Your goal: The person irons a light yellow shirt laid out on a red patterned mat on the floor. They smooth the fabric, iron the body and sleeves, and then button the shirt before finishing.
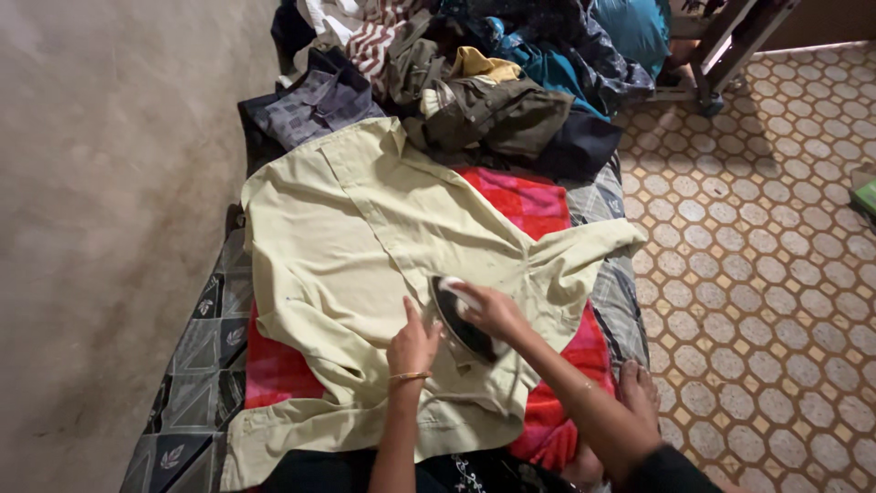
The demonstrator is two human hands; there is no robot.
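Shirt (365,246): pale yellow-green woven cloth, spread flat with collar toward 12 o'clock, one sleeve reaching out to 3 o'clock, soft creases across the body and a folded hem at 6 o'clock. It lies on a red and pink checked blanket (525,203), which covers a low bed (196,365) whose grey cover carries a square leaf print along the 9 o'clock edge.

Clothes pile (474,82) at 12 o'clock of the shirt: crumpled mixed fabrics, olive, teal, dark blue, a red-and-white stripe, a grey checked piece; irregular heap, touching the shirt collar.

Floor (766,274) at 3 o'clock: small hexagonal tiles, pale with yellowish joints. Wall (100,228) at 9 o'clock: plain, matt, mottled grey-brown plaster.

Iron (464,321): dark, smooth, pointed oval body with a pale tip, resting on the shirt's lower middle, tip toward 11 o'clock.

Right hand (488,309): grip closed around the top of the iron, fingers curled over it. Right forearm runs off toward 5 o'clock.

Left hand (412,345): flat on the shirt cloth just at 9 o'clock of the iron, fingers extended, thumb raised, holding nothing, pressing on the fabric. Thin gold-coloured bangle (410,375) round the wrist.

Bare foot (639,388) at 4 o'clock, at the bed's edge against the tiles.
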